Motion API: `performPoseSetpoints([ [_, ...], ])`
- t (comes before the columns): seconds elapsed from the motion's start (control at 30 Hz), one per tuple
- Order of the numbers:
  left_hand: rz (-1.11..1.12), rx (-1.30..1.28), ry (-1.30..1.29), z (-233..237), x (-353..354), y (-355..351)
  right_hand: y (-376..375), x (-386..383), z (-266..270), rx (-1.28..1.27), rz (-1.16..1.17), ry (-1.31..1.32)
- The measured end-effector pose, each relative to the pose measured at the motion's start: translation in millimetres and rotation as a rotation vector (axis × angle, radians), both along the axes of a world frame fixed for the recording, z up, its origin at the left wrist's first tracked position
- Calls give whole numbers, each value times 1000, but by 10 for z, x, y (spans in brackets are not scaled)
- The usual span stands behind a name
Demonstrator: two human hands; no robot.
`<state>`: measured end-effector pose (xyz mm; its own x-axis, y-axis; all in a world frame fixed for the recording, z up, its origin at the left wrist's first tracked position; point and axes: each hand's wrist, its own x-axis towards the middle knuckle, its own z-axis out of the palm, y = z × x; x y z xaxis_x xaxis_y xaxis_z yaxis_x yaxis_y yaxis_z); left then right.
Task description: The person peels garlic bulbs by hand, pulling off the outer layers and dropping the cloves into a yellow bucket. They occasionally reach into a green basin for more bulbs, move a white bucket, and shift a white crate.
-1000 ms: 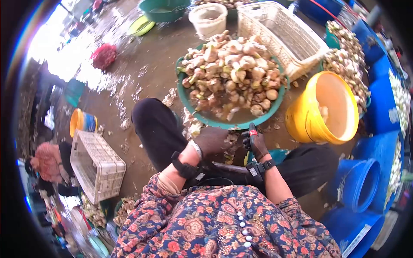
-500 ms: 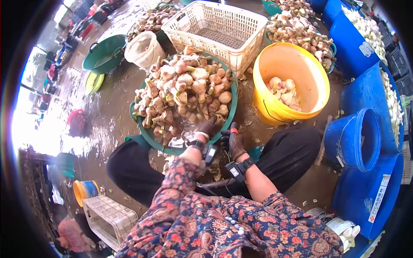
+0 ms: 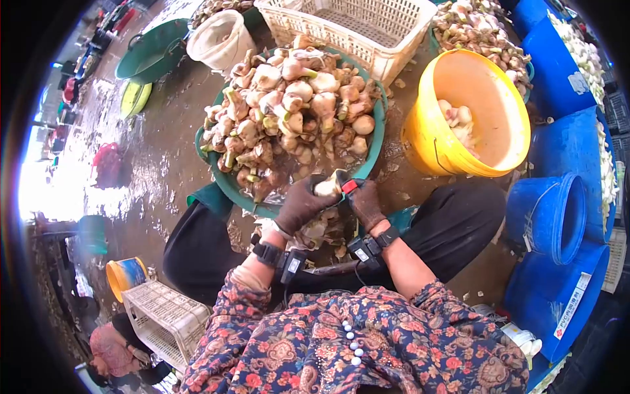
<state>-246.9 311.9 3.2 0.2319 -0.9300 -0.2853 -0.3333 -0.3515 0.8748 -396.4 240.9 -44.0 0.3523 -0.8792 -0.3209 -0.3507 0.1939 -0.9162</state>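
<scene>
A pale garlic bulb point(image 3: 326, 188) is gripped in the dark-gloved fingers of my left hand point(image 3: 303, 205), low over the near rim of a green basin point(image 3: 261, 209). Heaped in that basin are many more garlic bulbs point(image 3: 272, 102) with cut stems and brownish skins. My right hand point(image 3: 366, 202), gloved too, is closed right beside the bulb, with a red band point(image 3: 349, 187) at its thumb. I cannot tell what, if anything, its fingers hold. Papery peelings point(image 3: 315, 236) lie below my hands, between my legs.
Right of the basin stands a yellow bucket point(image 3: 420, 131) with several cleaner bulbs inside. A cream plastic crate point(image 3: 348, 38) and a white bucket point(image 3: 220, 46) are behind the basin. Blue buckets point(image 3: 538, 217) and blue bins line the right side. Another person point(image 3: 115, 348) is at lower left.
My left hand has come back from inside the basin to the near rim, now with a bulb in it. My right hand has risen beside it. The whole view has shifted slightly.
</scene>
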Motion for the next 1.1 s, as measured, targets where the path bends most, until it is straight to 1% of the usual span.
performPoseSetpoints([
  [0.07,-51,23,-220,289,-4,55,63,43,236,-147,124,29],
  [0.1,-64,-48,-327,277,4,116,84,45,-23,-122,147,7],
  [0.13,-74,-139,-443,240,16,164,105,61,-49,-94,110,-128],
  [0.17,-67,-229,-463,224,24,182,118,49,-88,-77,134,-293],
  [0.2,-61,-322,-481,220,20,195,119,64,-72,-31,132,-308],
  [0.23,-70,-268,-458,276,16,218,118,33,215,-7,201,-206],
  [0.27,-78,-210,-431,342,23,243,144,52,194,-78,238,-202],
  [0.33,-94,-76,-298,433,72,272,163,38,-3,-84,273,-184],
  [0.4,54,131,331,429,165,323,138,9,279,438,230,-250],
  [0.43,108,206,483,430,200,346,133,-35,255,484,286,-353],
  [0.47,104,193,480,424,168,357,107,-25,259,470,288,-355],
  [0.53,223,47,705,464,26,418,152,39,345,934,129,-465],
  [0.57,248,-28,699,473,-83,424,217,52,378,1052,79,-455],
  [0.6,181,-121,557,352,-145,435,255,51,364,1058,82,-446],
  [0.67,-1,-236,79,253,-146,474,316,11,248,1124,197,-767],
  [0.7,116,-285,261,241,-176,466,275,-40,219,991,251,-688],
  [0.73,211,-343,434,224,-203,467,342,66,151,729,170,-811],
  [0.77,152,-239,37,317,-156,524,199,-26,-230,746,274,-615],
  [0.8,68,-200,-70,289,-138,547,182,-54,-560,327,375,-531],
  [0.83,25,-193,-160,271,-143,558,172,-128,-365,373,468,-444],
  [0.87,15,-151,-194,97,-113,583,182,-157,-230,424,532,-467],
  [0.9,93,-180,-114,54,-125,588,156,-140,-133,386,590,-501],
  [0.93,116,-176,-100,-46,-124,596,104,-83,-209,500,495,-335],
  [0.97,161,-84,-160,12,-136,608,160,-39,21,488,497,-391],
  [1.0,227,-63,-26,-158,-116,627,140,-36,42,491,516,-445],
  [1.07,588,-141,718,63,-136,707,266,2,577,533,517,-570],
  [1.1,516,-103,646,-77,-49,776,236,5,545,427,609,-608],
])
